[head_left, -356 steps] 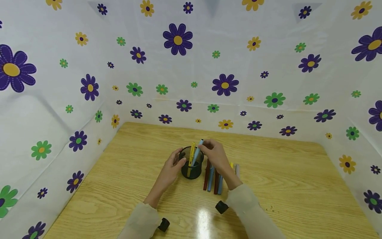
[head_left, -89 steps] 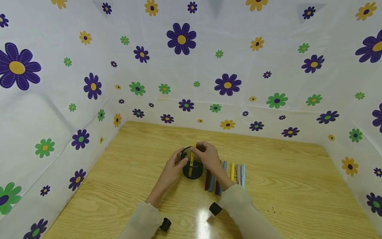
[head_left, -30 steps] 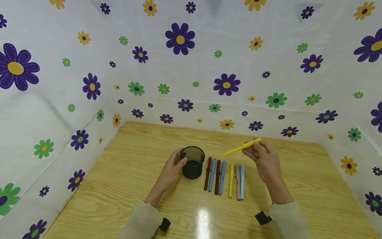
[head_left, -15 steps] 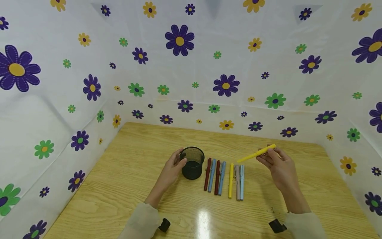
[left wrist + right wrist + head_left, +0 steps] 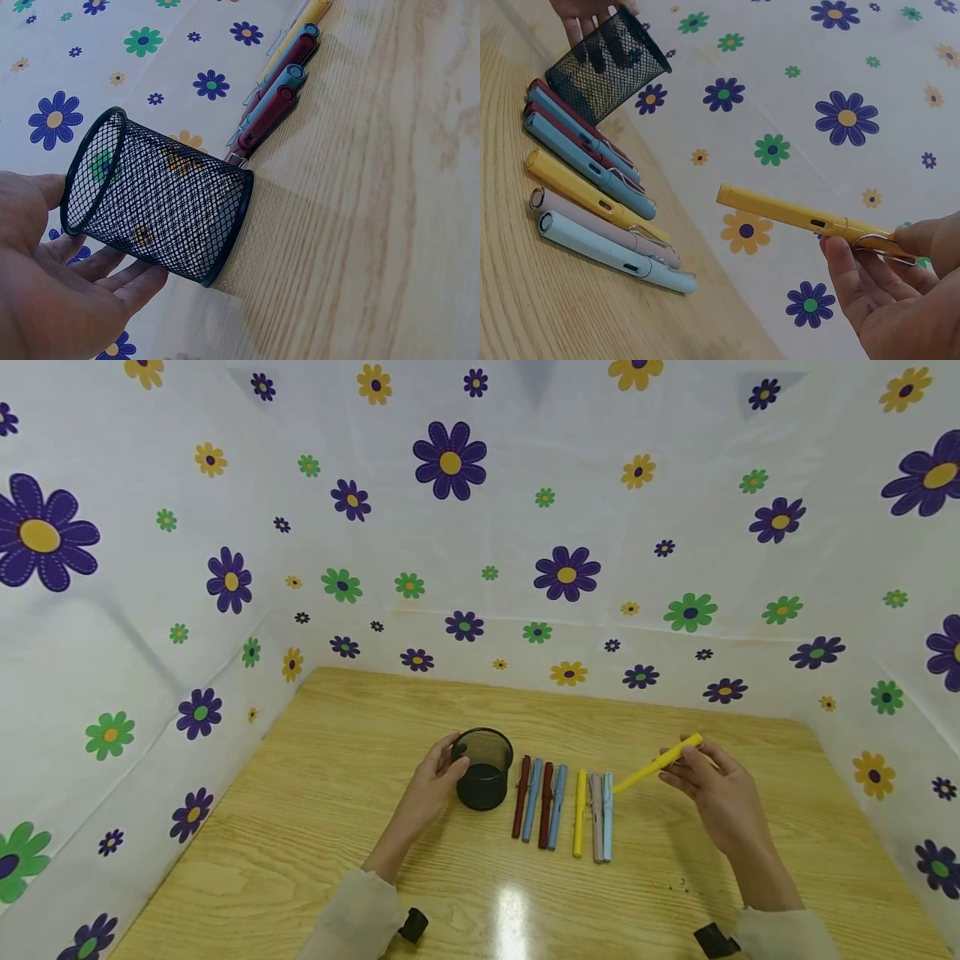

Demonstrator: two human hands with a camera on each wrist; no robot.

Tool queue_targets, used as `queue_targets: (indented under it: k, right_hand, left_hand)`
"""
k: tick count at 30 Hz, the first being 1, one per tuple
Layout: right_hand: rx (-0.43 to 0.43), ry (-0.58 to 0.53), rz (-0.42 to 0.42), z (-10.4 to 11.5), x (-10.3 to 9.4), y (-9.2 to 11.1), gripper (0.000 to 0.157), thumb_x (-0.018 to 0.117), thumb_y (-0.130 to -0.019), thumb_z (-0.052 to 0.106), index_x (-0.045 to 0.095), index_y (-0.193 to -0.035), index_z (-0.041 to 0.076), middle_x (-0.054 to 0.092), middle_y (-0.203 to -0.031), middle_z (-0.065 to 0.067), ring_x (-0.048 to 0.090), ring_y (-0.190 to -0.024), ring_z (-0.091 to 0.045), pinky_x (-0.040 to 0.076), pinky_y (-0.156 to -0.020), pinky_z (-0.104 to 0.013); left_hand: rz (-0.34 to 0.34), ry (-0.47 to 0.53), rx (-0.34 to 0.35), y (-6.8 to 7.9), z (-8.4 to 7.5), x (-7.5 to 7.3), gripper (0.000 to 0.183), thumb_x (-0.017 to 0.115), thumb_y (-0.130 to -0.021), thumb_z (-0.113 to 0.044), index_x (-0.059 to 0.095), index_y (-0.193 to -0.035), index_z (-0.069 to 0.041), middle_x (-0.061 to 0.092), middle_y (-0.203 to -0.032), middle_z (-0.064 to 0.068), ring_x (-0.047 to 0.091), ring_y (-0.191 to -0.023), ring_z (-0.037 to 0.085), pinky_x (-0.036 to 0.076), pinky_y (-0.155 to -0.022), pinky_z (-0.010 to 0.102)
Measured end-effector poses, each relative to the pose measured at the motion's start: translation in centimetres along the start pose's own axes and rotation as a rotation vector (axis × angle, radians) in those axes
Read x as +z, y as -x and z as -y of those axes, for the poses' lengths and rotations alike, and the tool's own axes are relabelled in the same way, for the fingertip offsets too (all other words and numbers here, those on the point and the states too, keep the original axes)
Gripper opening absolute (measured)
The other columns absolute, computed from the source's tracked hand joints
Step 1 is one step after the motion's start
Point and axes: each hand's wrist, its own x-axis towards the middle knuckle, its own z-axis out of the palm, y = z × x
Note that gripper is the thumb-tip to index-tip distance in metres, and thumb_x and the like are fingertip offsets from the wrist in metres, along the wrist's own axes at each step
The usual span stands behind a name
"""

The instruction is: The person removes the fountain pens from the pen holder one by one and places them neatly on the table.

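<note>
My left hand [image 5: 420,802] holds the side of a black mesh pen holder [image 5: 482,789], thumb at the rim; it stands upright with no pen visible inside. My right hand [image 5: 726,797] pinches a yellow pen [image 5: 657,765] near its clip end. This pen is tilted above the table, its lower tip near the row's right end. That row runs from a dark red pen [image 5: 521,797] beside the holder to a light blue pen [image 5: 608,818], with a second yellow pen [image 5: 580,814] and a greyish-pink pen [image 5: 597,818] among them. The right wrist view shows the held pen's clip [image 5: 885,249].
The wooden table [image 5: 337,735] meets a white flowered sheet [image 5: 487,527] behind and at the sides. Small dark specks [image 5: 678,885] lie on the wood near the right forearm. A black wrist mount [image 5: 413,925] juts from the left sleeve.
The right hand has taken the light blue pen, then the yellow pen, out of the holder. The light blue one now lies in the row; the yellow has moved right and lower. The left hand stays.
</note>
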Motion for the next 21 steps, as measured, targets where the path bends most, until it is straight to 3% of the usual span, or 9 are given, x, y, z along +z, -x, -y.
queue_targets:
  k: [5, 10, 16, 21]
  right_hand:
    - [0.047, 0.161, -0.035, 0.0, -0.6, 0.5, 0.023, 0.059, -0.107, 0.022, 0.062, -0.123, 0.006, 0.072, -0.103, -0.004, 0.072, -0.094, -0.015, 0.059, -0.087, -0.028]
    - [0.099, 0.322, -0.009, -0.2, -0.9, 0.7, 0.034, 0.059, -0.107, 0.027, 0.059, -0.132, 0.003, 0.074, -0.105, 0.000, 0.072, -0.093, -0.014, 0.060, -0.085, -0.029]
    - [0.166, 0.518, 0.014, -0.8, -0.9, 0.6, 0.058, 0.053, -0.110, 0.032, 0.044, -0.146, -0.012, 0.066, -0.114, -0.013, 0.070, -0.095, -0.013, 0.060, -0.087, -0.032]
    - [0.217, 0.558, 0.032, -1.3, -0.6, 0.5, 0.056, 0.053, -0.111, 0.028, 0.042, -0.145, -0.015, 0.064, -0.115, -0.018, 0.069, -0.095, -0.014, 0.061, -0.085, -0.034]
  left_hand:
    - [-0.003, -0.001, -0.005, 0.0, -0.1, 0.0, 0.061, 0.057, -0.109, -0.027, 0.033, -0.161, -0.005, 0.032, -0.161, 0.027, 0.026, -0.151, 0.044, 0.026, -0.121, 0.058]
    - [0.001, -0.005, -0.003, 0.0, 0.0, 0.0, 0.062, 0.057, -0.109, -0.027, 0.032, -0.161, -0.003, 0.032, -0.161, 0.028, 0.026, -0.151, 0.045, 0.026, -0.121, 0.058]
    - [0.008, -0.012, -0.007, -0.1, 0.1, 0.0, 0.063, 0.056, -0.109, -0.029, 0.031, -0.161, -0.005, 0.031, -0.162, 0.027, 0.026, -0.151, 0.044, 0.026, -0.121, 0.057]
    - [0.008, -0.016, -0.007, -0.1, 0.1, 0.0, 0.062, 0.056, -0.109, -0.028, 0.032, -0.161, -0.005, 0.034, -0.161, 0.026, 0.028, -0.151, 0.043, 0.028, -0.121, 0.057]
